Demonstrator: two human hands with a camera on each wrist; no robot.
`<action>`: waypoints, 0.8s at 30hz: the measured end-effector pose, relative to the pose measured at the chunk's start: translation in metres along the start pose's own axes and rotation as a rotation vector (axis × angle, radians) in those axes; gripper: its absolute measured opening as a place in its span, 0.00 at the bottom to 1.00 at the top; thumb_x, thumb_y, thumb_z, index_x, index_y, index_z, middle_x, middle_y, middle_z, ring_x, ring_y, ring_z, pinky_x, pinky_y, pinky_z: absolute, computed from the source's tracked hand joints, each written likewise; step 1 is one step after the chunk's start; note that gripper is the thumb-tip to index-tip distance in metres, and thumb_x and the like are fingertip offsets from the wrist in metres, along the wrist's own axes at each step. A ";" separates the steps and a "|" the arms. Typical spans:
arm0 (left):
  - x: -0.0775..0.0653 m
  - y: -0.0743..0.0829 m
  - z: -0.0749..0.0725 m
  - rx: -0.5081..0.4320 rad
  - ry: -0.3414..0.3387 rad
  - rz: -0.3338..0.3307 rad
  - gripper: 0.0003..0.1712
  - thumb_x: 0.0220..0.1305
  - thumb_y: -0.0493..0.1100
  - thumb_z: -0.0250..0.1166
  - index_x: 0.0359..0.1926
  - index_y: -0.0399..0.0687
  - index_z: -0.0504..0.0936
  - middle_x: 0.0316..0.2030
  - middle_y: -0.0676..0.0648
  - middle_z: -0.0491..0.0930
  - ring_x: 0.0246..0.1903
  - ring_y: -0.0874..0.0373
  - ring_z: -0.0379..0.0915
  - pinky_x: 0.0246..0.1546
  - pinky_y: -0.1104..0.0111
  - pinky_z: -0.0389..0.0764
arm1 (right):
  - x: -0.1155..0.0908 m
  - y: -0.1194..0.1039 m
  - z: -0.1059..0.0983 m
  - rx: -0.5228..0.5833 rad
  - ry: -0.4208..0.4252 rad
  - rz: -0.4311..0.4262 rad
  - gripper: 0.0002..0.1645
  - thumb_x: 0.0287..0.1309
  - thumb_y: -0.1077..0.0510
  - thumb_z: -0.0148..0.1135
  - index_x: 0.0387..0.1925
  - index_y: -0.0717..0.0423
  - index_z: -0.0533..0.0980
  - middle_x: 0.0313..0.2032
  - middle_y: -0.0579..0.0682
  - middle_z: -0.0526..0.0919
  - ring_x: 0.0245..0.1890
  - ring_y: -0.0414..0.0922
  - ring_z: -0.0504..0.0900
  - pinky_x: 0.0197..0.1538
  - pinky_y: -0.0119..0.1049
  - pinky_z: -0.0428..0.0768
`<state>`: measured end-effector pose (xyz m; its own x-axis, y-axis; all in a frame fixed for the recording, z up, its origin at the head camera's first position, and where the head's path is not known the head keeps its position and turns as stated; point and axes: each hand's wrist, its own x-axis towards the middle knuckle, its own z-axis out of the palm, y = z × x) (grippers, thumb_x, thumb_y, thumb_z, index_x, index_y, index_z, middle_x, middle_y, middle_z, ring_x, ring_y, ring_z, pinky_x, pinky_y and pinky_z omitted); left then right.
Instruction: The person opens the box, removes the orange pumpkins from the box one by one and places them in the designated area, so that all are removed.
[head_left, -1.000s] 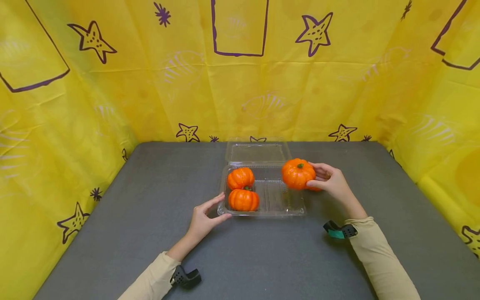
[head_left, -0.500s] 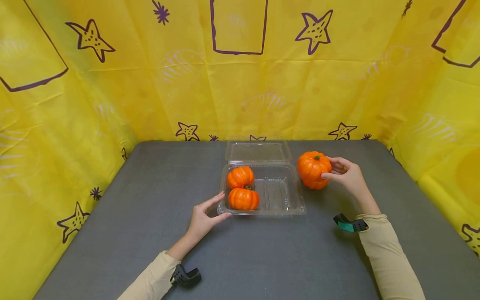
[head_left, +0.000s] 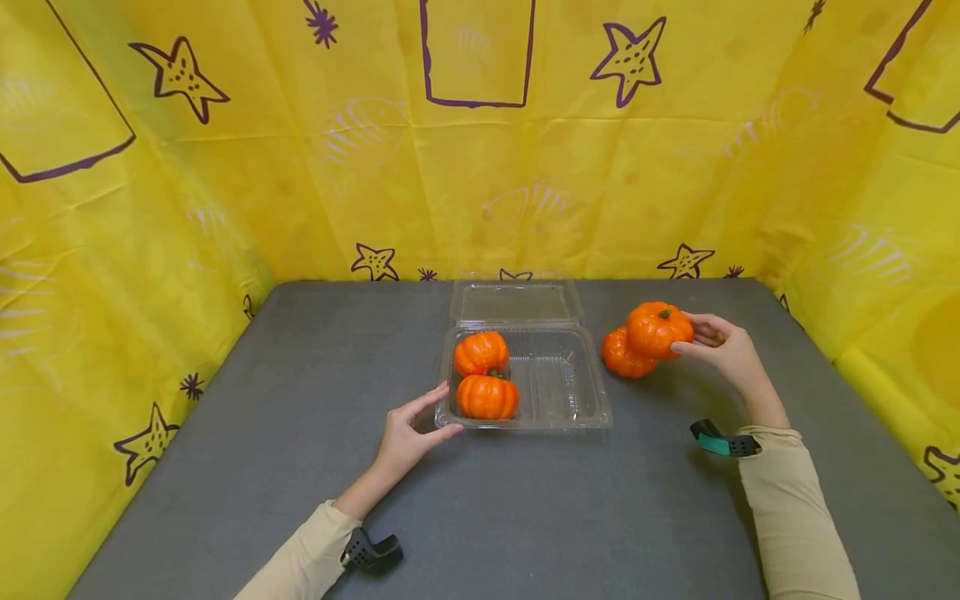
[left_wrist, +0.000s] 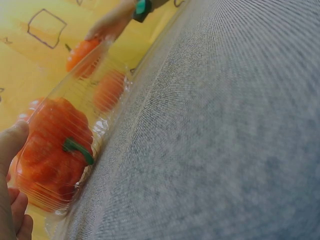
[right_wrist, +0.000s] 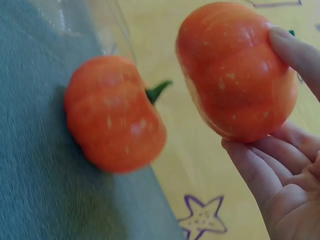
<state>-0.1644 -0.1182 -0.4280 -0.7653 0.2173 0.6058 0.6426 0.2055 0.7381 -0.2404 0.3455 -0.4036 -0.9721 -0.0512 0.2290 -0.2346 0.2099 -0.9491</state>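
My right hand holds a small orange pumpkin with a green stem, thumb on one side and fingers on the other. The right wrist view shows this held pumpkin raised beside another pumpkin, which sits on the table right of a clear plastic clamshell container. Two more pumpkins, a rear one and a front one, lie in the container's left half. My left hand rests at the container's front left corner, thumb and fingers spread and touching its edge.
The container's clear lid lies folded back toward the far table edge. A dark grey cloth covers the table. Yellow printed fabric hangs behind and at both sides. Each wrist carries a black camera mount.
My right hand has carried its pumpkin rightward, from over the container's right edge to beyond the pumpkin on the table, which now shows more. My left hand stays at the corner.
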 end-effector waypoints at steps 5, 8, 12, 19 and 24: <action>0.000 0.000 0.000 0.000 -0.001 0.008 0.29 0.32 0.23 0.72 0.42 0.20 0.74 0.44 0.28 0.73 0.47 0.37 0.69 0.52 0.71 0.66 | 0.000 0.020 -0.020 0.146 -0.029 0.025 0.21 0.51 0.65 0.63 0.49 0.55 0.75 0.43 0.41 0.79 0.42 0.35 0.78 0.41 0.23 0.74; 0.001 0.000 0.000 0.001 -0.002 -0.001 0.29 0.33 0.23 0.72 0.42 0.20 0.74 0.44 0.28 0.73 0.47 0.38 0.69 0.52 0.71 0.66 | -0.008 0.004 -0.018 0.220 -0.037 0.035 0.18 0.53 0.69 0.59 0.45 0.51 0.77 0.41 0.39 0.80 0.40 0.34 0.78 0.40 0.22 0.74; 0.001 0.000 0.000 -0.004 -0.002 -0.011 0.29 0.33 0.23 0.72 0.42 0.20 0.74 0.45 0.28 0.73 0.48 0.38 0.69 0.52 0.71 0.66 | -0.013 -0.007 -0.015 0.244 -0.007 0.054 0.20 0.52 0.73 0.58 0.40 0.46 0.78 0.38 0.37 0.81 0.38 0.32 0.78 0.39 0.21 0.74; 0.000 -0.002 0.000 -0.005 -0.009 -0.014 0.29 0.34 0.24 0.72 0.43 0.21 0.74 0.45 0.29 0.73 0.48 0.39 0.69 0.52 0.71 0.65 | -0.019 0.008 -0.027 0.148 0.026 0.089 0.18 0.51 0.68 0.61 0.41 0.44 0.77 0.38 0.34 0.80 0.38 0.30 0.77 0.38 0.19 0.73; 0.000 -0.003 -0.001 0.001 -0.006 -0.016 0.29 0.34 0.24 0.72 0.43 0.21 0.74 0.45 0.29 0.73 0.48 0.40 0.69 0.52 0.71 0.66 | -0.021 0.016 -0.032 0.091 0.028 0.134 0.17 0.52 0.65 0.62 0.40 0.40 0.77 0.37 0.31 0.79 0.38 0.27 0.76 0.38 0.17 0.71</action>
<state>-0.1660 -0.1193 -0.4297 -0.7756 0.2199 0.5917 0.6300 0.2102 0.7476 -0.2237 0.3814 -0.4170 -0.9946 -0.0015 0.1042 -0.1036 0.1233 -0.9870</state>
